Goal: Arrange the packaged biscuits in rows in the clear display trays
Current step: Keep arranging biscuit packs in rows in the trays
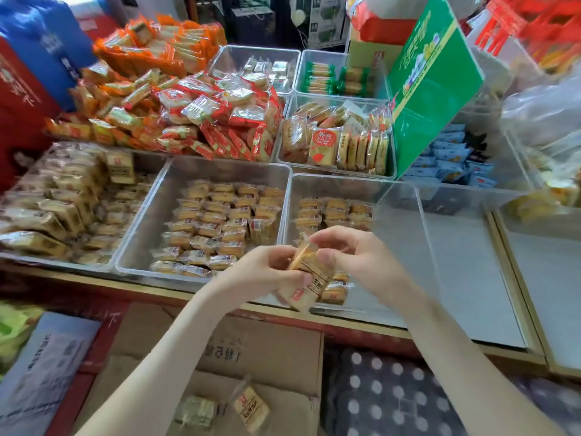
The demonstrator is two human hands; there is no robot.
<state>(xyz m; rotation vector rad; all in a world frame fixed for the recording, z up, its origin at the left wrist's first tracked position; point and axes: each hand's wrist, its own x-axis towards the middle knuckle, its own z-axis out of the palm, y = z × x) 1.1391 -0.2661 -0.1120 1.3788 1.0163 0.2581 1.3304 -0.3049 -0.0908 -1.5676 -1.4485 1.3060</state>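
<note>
"Pinching a small stack of biscuit packs [314, 275] between them, the left hand [267, 272] and right hand [355, 256] both curl round it, above the near edge of the right tray [405, 247]."
"Rows in there?"
"Only begun, along its left side. The middle tray [157, 228] looks nearly full."
"The risk?"
"The wrappers look slick. If either grip loosens, I'd guess packs slide out and drop onto the carton [283, 350] below, where loose packs [251, 407] lie, or knock the rows crooked."

Shop counter: snack-filled display trays [220, 166]
</note>
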